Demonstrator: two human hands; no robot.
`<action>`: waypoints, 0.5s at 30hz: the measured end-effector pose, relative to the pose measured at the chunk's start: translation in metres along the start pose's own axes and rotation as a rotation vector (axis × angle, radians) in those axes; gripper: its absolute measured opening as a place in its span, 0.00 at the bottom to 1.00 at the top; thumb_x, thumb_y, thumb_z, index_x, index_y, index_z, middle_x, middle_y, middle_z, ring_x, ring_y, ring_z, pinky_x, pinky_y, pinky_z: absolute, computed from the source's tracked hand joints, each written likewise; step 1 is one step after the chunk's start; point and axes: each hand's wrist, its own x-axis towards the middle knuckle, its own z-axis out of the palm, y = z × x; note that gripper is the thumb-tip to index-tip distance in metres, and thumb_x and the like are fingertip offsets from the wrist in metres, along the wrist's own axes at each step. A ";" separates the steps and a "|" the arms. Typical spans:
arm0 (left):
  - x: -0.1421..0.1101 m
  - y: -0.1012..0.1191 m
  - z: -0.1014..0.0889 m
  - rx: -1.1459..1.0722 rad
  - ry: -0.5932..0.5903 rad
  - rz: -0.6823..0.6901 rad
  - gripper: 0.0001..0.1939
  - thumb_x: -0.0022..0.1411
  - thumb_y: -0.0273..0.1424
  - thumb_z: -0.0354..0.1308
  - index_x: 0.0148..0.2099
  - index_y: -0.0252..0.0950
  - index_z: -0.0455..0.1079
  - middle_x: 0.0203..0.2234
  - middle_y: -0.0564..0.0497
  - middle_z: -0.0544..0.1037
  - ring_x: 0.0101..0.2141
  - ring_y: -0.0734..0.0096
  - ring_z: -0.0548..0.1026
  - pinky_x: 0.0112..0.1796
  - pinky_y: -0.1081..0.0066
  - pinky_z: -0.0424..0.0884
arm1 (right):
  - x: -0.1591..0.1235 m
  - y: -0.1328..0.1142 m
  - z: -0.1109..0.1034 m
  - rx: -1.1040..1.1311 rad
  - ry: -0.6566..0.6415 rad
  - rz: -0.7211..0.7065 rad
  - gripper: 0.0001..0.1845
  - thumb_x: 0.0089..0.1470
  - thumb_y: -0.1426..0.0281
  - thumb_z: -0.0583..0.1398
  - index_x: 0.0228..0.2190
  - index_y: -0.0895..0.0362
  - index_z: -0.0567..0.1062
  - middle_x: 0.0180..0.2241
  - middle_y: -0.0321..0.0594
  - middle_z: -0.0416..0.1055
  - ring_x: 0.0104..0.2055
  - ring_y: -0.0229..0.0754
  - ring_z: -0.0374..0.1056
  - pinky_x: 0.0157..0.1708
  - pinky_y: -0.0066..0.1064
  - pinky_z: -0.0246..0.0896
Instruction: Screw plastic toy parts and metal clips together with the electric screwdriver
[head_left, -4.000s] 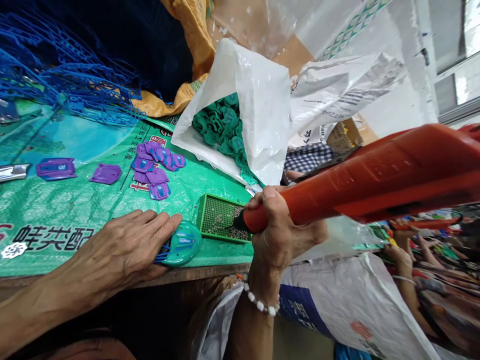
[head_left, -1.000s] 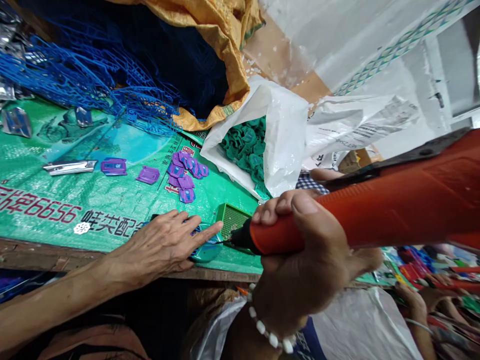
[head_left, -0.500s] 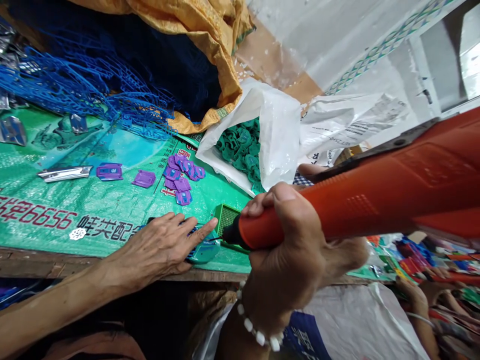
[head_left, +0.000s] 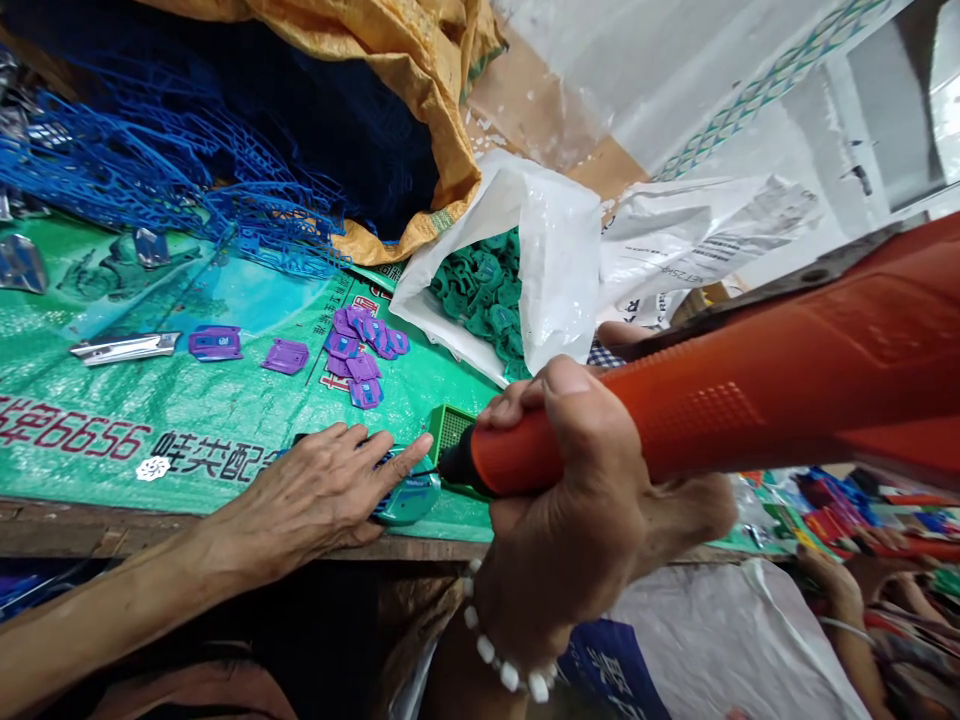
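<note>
My right hand (head_left: 570, 480) is wrapped round a red electric screwdriver (head_left: 690, 400) with a black nose. Its thin bit points left and meets the teal plastic toy part (head_left: 412, 500) near my left index finger. Lying over that part, my left hand (head_left: 322, 490) holds it on the table, its thumb partly hidden beneath. Much of the part is covered by my fingers. Just behind the screwdriver's nose is a small green basket (head_left: 448, 425), partly hidden.
Several purple pieces (head_left: 364, 335) and a silver strip (head_left: 126, 347) lie on the green sheet (head_left: 247, 400). Behind are a white bag (head_left: 559, 260) of green parts (head_left: 487, 300) and an orange sack (head_left: 457, 150) with blue plastic frames (head_left: 187, 170). Another person's hand (head_left: 829, 580) is at right.
The screwdriver's nose has shifted slightly left, closer to my left index finger. My left hand stays on the teal part, and the view has moved a little.
</note>
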 end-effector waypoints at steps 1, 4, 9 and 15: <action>0.000 0.000 0.000 -0.002 0.000 -0.003 0.48 0.61 0.38 0.69 0.73 0.36 0.45 0.45 0.43 0.75 0.46 0.50 0.75 0.45 0.56 0.71 | 0.001 -0.002 0.001 0.012 0.045 0.024 0.13 0.54 0.63 0.69 0.43 0.47 0.79 0.28 0.30 0.71 0.21 0.39 0.70 0.20 0.34 0.69; 0.001 0.000 -0.001 -0.005 -0.008 -0.005 0.47 0.61 0.39 0.69 0.72 0.35 0.47 0.44 0.43 0.75 0.46 0.49 0.76 0.44 0.56 0.72 | 0.003 -0.007 0.003 0.043 0.078 0.049 0.13 0.51 0.64 0.71 0.40 0.49 0.80 0.25 0.29 0.71 0.20 0.39 0.71 0.19 0.33 0.68; 0.003 0.000 -0.005 -0.009 -0.019 -0.006 0.44 0.61 0.39 0.69 0.71 0.35 0.51 0.43 0.44 0.75 0.45 0.50 0.76 0.43 0.57 0.72 | 0.003 -0.007 0.004 0.063 0.058 0.049 0.13 0.52 0.66 0.69 0.42 0.48 0.80 0.27 0.30 0.72 0.20 0.38 0.70 0.19 0.34 0.68; 0.003 0.000 -0.008 -0.002 -0.043 0.006 0.45 0.61 0.40 0.69 0.71 0.34 0.51 0.42 0.44 0.76 0.43 0.51 0.76 0.42 0.57 0.71 | 0.003 -0.007 0.004 0.044 0.086 0.056 0.12 0.49 0.63 0.71 0.38 0.48 0.81 0.26 0.32 0.72 0.24 0.43 0.72 0.22 0.37 0.70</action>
